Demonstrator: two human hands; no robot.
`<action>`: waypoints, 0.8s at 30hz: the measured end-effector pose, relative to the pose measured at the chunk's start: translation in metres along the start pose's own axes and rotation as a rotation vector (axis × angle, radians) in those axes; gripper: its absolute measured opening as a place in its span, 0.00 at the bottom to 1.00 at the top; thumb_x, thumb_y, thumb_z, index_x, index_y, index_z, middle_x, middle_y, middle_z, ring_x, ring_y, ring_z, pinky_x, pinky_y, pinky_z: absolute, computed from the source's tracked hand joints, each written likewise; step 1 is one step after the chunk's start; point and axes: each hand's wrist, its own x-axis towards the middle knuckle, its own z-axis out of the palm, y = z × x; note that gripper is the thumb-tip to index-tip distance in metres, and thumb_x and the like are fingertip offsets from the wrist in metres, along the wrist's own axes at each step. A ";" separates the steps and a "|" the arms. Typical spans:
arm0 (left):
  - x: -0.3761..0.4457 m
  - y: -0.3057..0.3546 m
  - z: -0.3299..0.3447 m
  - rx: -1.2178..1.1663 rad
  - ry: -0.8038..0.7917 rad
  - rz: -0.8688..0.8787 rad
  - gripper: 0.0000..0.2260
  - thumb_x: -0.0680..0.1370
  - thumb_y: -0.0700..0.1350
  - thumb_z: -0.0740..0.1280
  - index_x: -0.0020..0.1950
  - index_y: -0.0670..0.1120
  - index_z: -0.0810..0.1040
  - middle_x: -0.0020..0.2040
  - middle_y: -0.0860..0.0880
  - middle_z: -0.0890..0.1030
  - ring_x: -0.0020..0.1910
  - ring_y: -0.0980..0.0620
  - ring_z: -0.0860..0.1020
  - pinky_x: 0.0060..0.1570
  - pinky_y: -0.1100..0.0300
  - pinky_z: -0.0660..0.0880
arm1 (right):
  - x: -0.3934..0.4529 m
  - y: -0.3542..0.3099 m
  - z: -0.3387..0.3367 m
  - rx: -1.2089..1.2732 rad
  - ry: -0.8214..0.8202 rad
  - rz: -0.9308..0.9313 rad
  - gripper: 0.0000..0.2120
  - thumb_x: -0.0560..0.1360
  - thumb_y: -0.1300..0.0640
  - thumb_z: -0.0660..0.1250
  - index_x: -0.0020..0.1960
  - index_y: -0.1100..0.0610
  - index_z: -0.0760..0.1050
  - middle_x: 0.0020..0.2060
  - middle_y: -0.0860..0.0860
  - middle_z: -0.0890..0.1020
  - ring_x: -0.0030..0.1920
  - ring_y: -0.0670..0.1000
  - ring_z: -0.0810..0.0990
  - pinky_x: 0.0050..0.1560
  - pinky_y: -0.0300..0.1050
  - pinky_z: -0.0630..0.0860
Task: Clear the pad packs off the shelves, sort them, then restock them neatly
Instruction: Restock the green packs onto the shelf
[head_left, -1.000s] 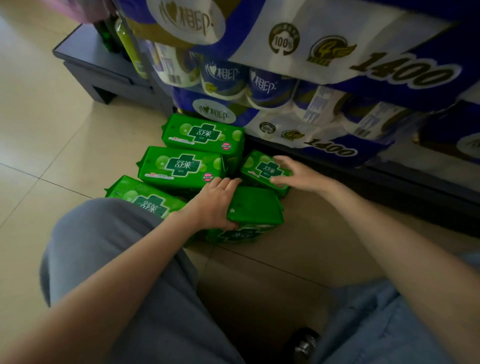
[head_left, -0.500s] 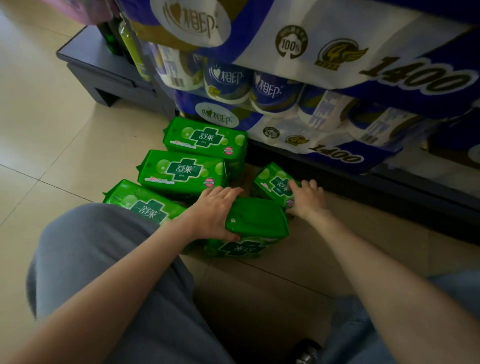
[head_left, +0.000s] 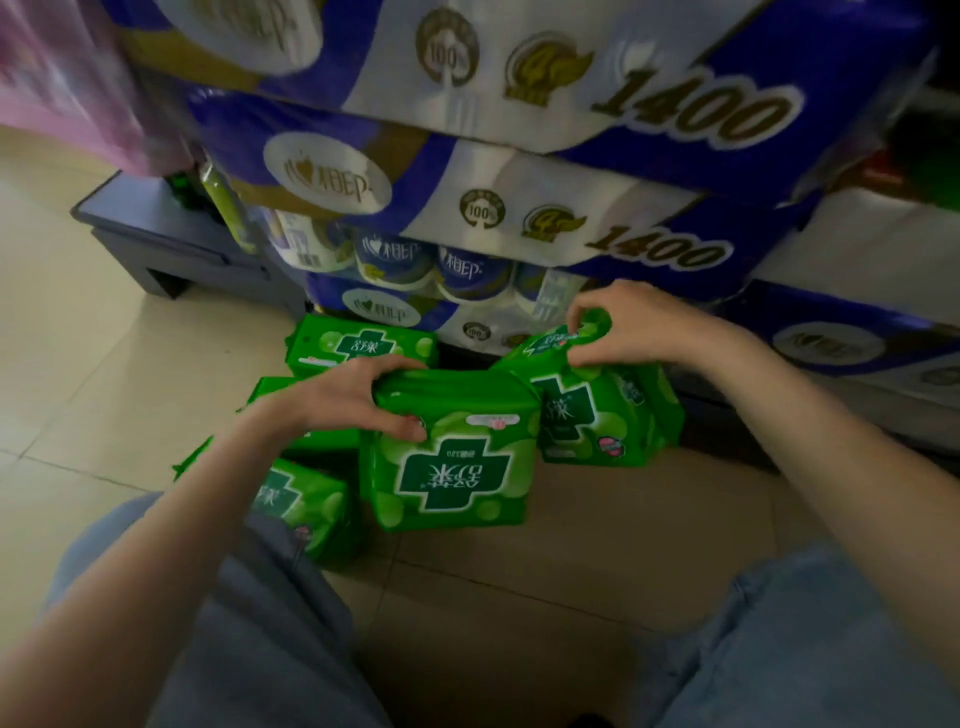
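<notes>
At the bottom of the frame my knees in grey-blue trousers (head_left: 249, 623) bracket a bare patch of tiled floor (head_left: 519, 597). Just above, at centre frame, my left hand (head_left: 358, 400) grips the top edge of an upright green pad pack (head_left: 452, 467), fingers curled over the top and thumb on the printed face; its lower edge appears to rest on the floor. To its right, my right hand (head_left: 623, 327) pinches the crimped top seam of a second group of packs (head_left: 597, 410), which lean against one another and seem part lifted; how many I hold I cannot tell. At lower left one pack (head_left: 296, 504) lies against my knee, another (head_left: 280, 395) sits largely hidden behind my left wrist, and a further one (head_left: 358, 343) lies flat nearer the shelving. Beyond, filling the upper frame, stand stacked blue-and-white toilet roll bales (head_left: 519, 223); a low grey plinth (head_left: 166, 234) sits at left. Assessment: the packs are off the shelf and sorting is in hand. Risks: a seam pinch is a weak hold on slick film, so the right-hand packs may slip or fan apart; the unsupported ones could topple; and the pack by my knee could be nudged or crushed if I shift.
</notes>
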 end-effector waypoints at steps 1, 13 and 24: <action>-0.002 0.014 -0.014 -0.013 -0.028 0.015 0.50 0.41 0.73 0.73 0.61 0.58 0.71 0.56 0.60 0.76 0.52 0.61 0.77 0.50 0.71 0.74 | -0.008 -0.004 -0.018 0.012 0.016 0.000 0.13 0.71 0.45 0.69 0.53 0.49 0.74 0.41 0.45 0.70 0.40 0.46 0.70 0.36 0.43 0.65; -0.070 0.182 -0.111 -0.023 -0.157 0.270 0.45 0.49 0.58 0.82 0.63 0.50 0.72 0.57 0.51 0.82 0.53 0.51 0.81 0.44 0.65 0.78 | -0.137 -0.037 -0.196 0.179 0.487 -0.221 0.08 0.66 0.49 0.72 0.44 0.43 0.78 0.43 0.42 0.80 0.39 0.36 0.77 0.37 0.31 0.72; -0.081 0.244 -0.145 -0.604 0.360 0.858 0.30 0.44 0.56 0.83 0.43 0.50 0.86 0.40 0.50 0.85 0.37 0.55 0.83 0.36 0.64 0.79 | -0.150 -0.038 -0.316 0.397 1.378 -0.538 0.12 0.64 0.49 0.67 0.47 0.48 0.71 0.42 0.48 0.74 0.41 0.37 0.73 0.41 0.29 0.70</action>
